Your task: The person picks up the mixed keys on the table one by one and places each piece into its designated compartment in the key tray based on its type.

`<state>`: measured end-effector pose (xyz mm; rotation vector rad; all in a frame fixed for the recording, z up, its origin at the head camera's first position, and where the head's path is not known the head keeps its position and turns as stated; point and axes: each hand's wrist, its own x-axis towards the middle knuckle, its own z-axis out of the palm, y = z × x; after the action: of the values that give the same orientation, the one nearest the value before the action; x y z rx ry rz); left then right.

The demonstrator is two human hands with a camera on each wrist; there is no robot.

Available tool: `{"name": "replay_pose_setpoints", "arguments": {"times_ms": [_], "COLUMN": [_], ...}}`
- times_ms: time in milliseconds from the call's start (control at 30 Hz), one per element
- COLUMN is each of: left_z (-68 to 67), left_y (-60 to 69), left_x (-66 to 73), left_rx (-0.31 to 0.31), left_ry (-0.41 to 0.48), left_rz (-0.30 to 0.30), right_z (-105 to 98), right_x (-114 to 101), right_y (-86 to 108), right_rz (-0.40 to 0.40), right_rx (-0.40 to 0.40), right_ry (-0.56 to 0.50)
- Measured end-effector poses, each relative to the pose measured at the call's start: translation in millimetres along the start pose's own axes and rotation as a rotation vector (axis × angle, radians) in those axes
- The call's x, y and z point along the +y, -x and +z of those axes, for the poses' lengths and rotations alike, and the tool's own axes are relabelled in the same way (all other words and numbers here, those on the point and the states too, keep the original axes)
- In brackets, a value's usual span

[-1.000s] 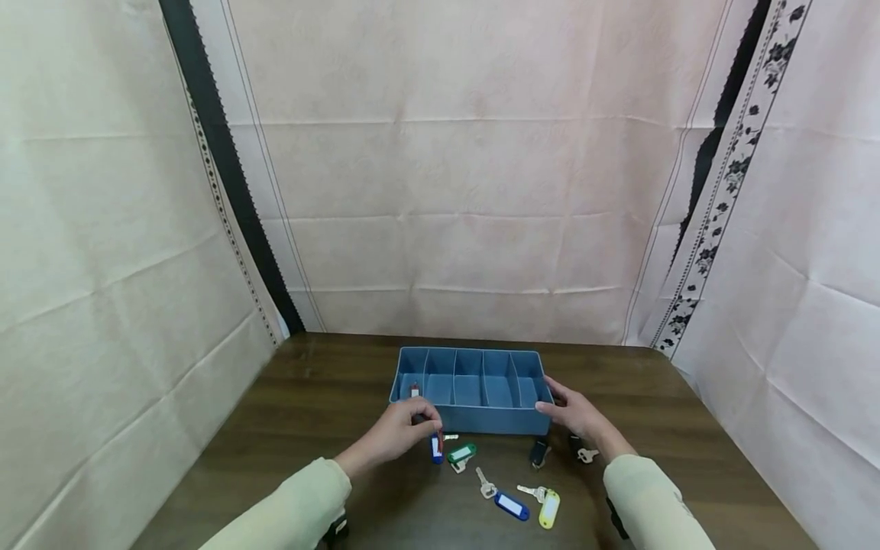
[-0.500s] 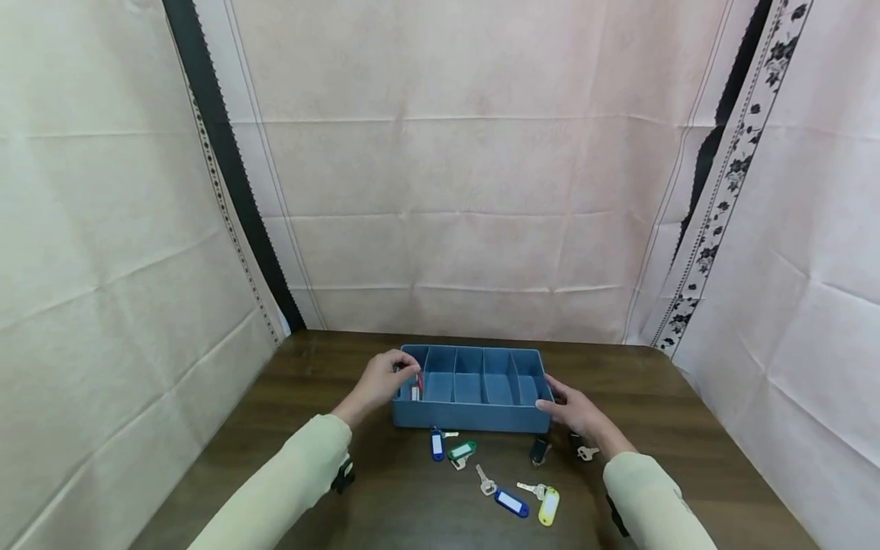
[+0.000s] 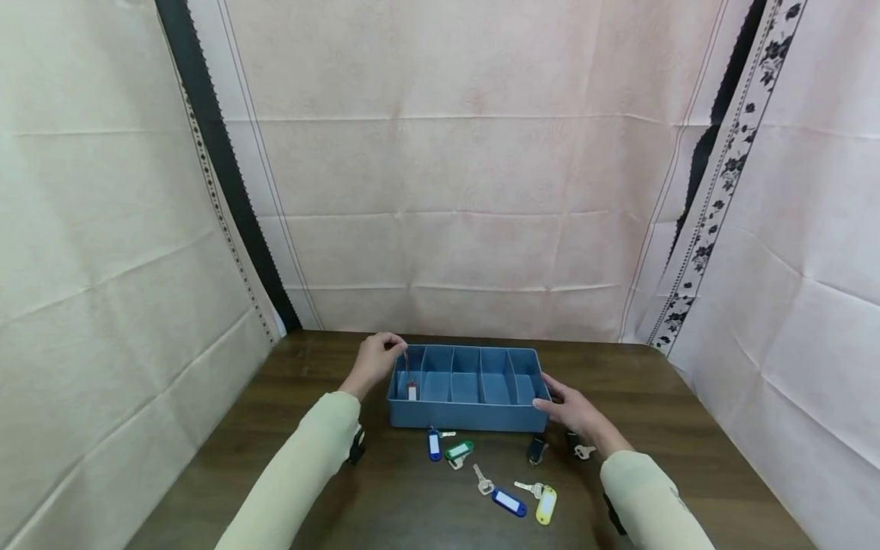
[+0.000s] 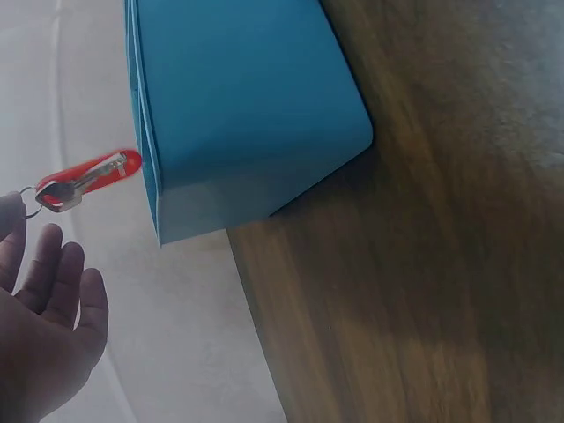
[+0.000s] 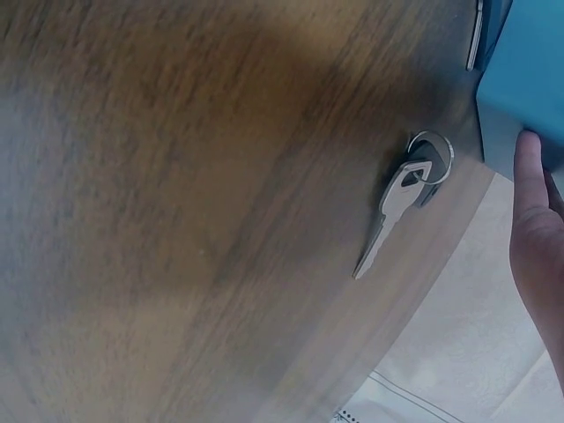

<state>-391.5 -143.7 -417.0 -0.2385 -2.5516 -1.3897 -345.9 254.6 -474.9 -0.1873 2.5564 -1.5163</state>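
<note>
My left hand (image 3: 376, 360) is raised at the left end of the blue divided tray (image 3: 467, 417). Thumb and fingertips pinch the ring of a key with a red tag (image 4: 92, 179); in the left wrist view these hang beside the tray's rim. Another red tag with a white label (image 3: 412, 391) is in the leftmost compartment. At the opposite end my right hand (image 3: 577, 412) rests against the tray's corner, and the right wrist view shows an extended finger (image 5: 530, 172) touching the wall. Its other fingers are mostly hidden.
In front of the tray lie keys with a blue tag (image 3: 434, 444), a green tag (image 3: 459, 451), a second blue tag (image 3: 509, 503), a yellow tag (image 3: 546, 506) and a black tag (image 3: 536, 449). Another key (image 5: 388, 211) lies by my right hand. Cloth (image 3: 440, 229) hangs behind the table.
My left hand has lifted the red-tagged key from in front of the tray, up and back to its left end. My right hand and the tray stay in place.
</note>
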Motion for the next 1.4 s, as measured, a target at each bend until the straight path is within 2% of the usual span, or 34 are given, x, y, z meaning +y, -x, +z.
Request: {"name": "replay_pose_setpoints", "arguments": {"times_ms": [133, 367, 467, 633, 767, 1233, 1400], "left_z": [1.6, 5.4, 5.4, 5.1, 4.4, -2.5, -4.5], "left_y": [-5.8, -12.8, -13.2, -12.0, -10.4, -1.1, 5.3], "left_x": [-2.7, -8.0, -7.8, -4.9, -3.5, -2.1, 2.4], "left_rx": [0.016, 0.027, 0.024, 0.018, 0.015, -0.006, -0.012], "left_ry": [0.009, -0.015, -0.007, 0.005, 0.007, 0.012, 0.025], "left_rz": [-0.016, 0.017, 0.011, -0.033, -0.043, -0.038, -0.012], "right_z": [0, 1, 2, 1, 0, 1, 1], "right_x": [-1, -3, -3, -2, -2, -2, -2], "right_y": [0.6, 2.2, 2.9, 3.0, 3.1, 3.5, 3.3], "right_rz": [-0.012, -0.014, -0.012, -0.012, -0.006, -0.003, -0.001], "right_rx": [-0.006, 0.003, 0.002, 0.005, 0.002, 0.000, 0.002], "right_ry": [0.001, 0.018, 0.024, 0.017, 0.015, 0.016, 0.012]}}
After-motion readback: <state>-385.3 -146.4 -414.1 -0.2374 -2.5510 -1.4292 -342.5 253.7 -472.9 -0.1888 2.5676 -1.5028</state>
